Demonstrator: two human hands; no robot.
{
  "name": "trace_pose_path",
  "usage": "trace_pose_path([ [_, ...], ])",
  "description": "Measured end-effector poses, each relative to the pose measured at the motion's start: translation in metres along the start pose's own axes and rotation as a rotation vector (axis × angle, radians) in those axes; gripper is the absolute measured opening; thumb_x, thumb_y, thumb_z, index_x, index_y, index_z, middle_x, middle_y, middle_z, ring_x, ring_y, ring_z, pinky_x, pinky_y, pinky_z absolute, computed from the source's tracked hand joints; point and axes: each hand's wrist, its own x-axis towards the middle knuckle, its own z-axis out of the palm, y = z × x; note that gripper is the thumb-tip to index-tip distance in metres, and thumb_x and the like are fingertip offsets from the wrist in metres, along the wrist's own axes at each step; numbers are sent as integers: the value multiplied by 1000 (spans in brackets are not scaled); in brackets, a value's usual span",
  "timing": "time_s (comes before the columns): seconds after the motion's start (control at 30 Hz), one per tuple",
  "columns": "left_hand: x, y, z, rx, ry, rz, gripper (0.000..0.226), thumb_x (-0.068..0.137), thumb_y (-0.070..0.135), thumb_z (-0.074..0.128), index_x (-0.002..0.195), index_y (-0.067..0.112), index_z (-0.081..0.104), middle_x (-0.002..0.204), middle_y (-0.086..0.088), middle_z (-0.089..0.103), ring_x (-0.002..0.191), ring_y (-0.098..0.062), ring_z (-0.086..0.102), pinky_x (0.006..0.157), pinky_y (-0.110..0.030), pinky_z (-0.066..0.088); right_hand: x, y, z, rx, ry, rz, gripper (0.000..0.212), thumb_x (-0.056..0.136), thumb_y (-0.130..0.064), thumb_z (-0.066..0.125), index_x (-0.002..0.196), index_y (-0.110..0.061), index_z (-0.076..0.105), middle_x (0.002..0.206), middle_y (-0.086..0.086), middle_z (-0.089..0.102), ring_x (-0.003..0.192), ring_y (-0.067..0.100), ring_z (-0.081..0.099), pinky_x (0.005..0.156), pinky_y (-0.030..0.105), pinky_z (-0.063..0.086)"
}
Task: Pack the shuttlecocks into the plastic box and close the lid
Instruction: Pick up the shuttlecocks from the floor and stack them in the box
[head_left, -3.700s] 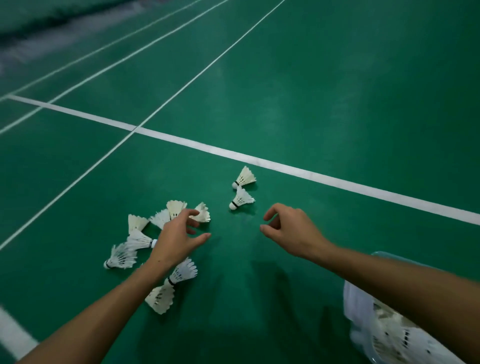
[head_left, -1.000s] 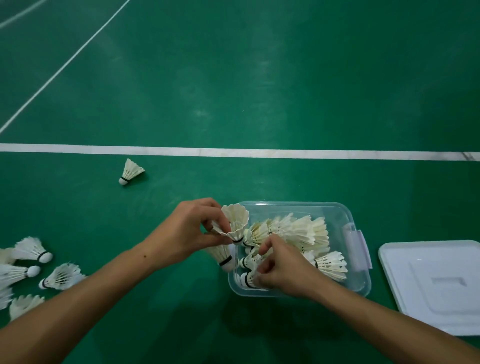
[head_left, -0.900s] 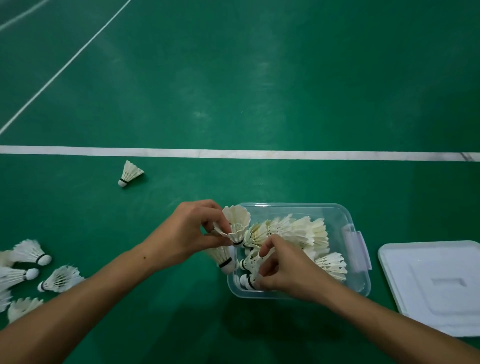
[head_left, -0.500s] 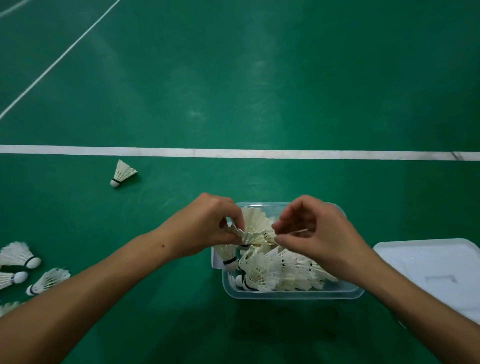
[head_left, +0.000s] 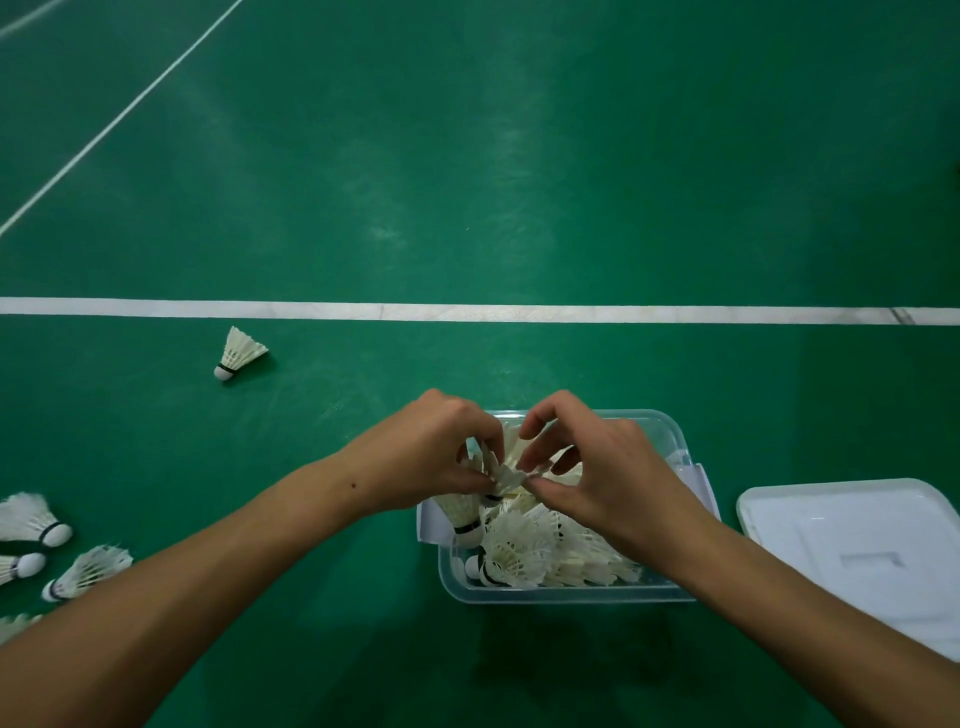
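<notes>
A clear plastic box (head_left: 566, 593) sits on the green court floor and holds several white feather shuttlecocks (head_left: 524, 553). Above its left half, my left hand (head_left: 436, 452) grips a shuttlecock (head_left: 501, 474) by its feathers. My right hand (head_left: 597, 467) pinches the same shuttlecock from the right. Another shuttlecock (head_left: 460, 514) hangs cork-down below my left hand at the box's left rim. The white lid (head_left: 862, 556) lies flat on the floor to the right of the box.
One loose shuttlecock (head_left: 238, 354) lies left of the box, below the wide white court line (head_left: 623, 313). Several more shuttlecocks (head_left: 85, 569) lie at the left edge. A thin white line (head_left: 119, 111) runs diagonally at the upper left.
My right hand came up out of the box and met my left hand at the shuttlecock over the box. The view shifted slightly, so the box sits a little further right.
</notes>
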Motion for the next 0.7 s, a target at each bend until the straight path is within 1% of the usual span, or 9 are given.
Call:
trace_pose_path([
  [0.07, -1, -1, 1, -34, 7, -9, 24, 82, 25, 88, 103, 28, 76, 90, 14, 72, 75, -4, 68, 68, -20, 52, -3, 1, 3, -40, 13, -13, 42, 85, -13, 85, 111, -26, 55, 93, -12, 76, 82, 3, 72, 76, 29, 62],
  [0.13, -3, -2, 1, -65, 33, -10, 39, 82, 27, 88, 117, 33, 73, 103, 16, 74, 75, -4, 69, 70, -19, 54, -9, 4, 3, -40, 50, -15, 41, 85, -14, 86, 110, -26, 57, 92, -14, 75, 83, 2, 72, 76, 27, 63],
  [0.2, -7, -4, 1, -83, 73, -14, 57, 81, 29, 89, 132, 38, 64, 111, 18, 71, 76, -5, 69, 71, -16, 54, -18, 7, -3, -25, 102, 17, 41, 84, -17, 88, 109, -29, 58, 91, -17, 74, 85, -2, 72, 78, 19, 61],
  [0.27, -12, -8, 0, -118, 125, -37, 70, 79, 29, 90, 140, 38, 57, 112, 17, 70, 76, -7, 68, 73, -16, 55, -30, 11, -9, -23, 155, 73, 41, 83, -20, 89, 106, -32, 57, 90, -19, 74, 86, -4, 71, 78, 13, 57],
  [0.33, -18, -14, 0, -170, 170, -76, 69, 76, 28, 92, 137, 34, 60, 108, 15, 72, 75, -8, 67, 73, -19, 56, -44, 15, -12, -29, 174, 121, 40, 82, -21, 89, 103, -33, 58, 88, -20, 73, 86, -3, 72, 76, 14, 57],
  [0.43, -23, -19, 0, -169, 243, -103, 52, 72, 30, 95, 117, 30, 70, 104, 15, 73, 73, -10, 67, 72, -26, 57, -60, 20, -3, -15, 127, 173, 39, 82, -20, 89, 102, -33, 59, 85, -21, 71, 85, 0, 71, 73, 10, 54],
  [0.53, -25, -20, 1, -135, 295, -93, 46, 70, 31, 95, 109, 30, 71, 104, 15, 70, 71, -8, 66, 70, -20, 53, -69, 23, 14, 12, 51, 213, 40, 83, -20, 89, 102, -36, 57, 86, -20, 72, 86, -2, 71, 72, 8, 53],
  [0.6, -26, -20, 1, -127, 316, -81, 43, 71, 30, 95, 106, 31, 70, 101, 16, 68, 72, -7, 65, 69, -15, 50, -69, 25, 23, 10, 4, 239, 40, 84, -21, 88, 100, -38, 55, 88, -21, 72, 86, -3, 71, 73, 13, 57],
  [0.7, -25, -19, 0, -137, 347, -73, 41, 72, 28, 95, 104, 29, 70, 97, 15, 68, 73, -7, 64, 69, -15, 50, -67, 29, 34, 27, -54, 293, 40, 85, -18, 86, 96, -39, 54, 84, -16, 73, 83, -1, 72, 73, 22, 61],
])
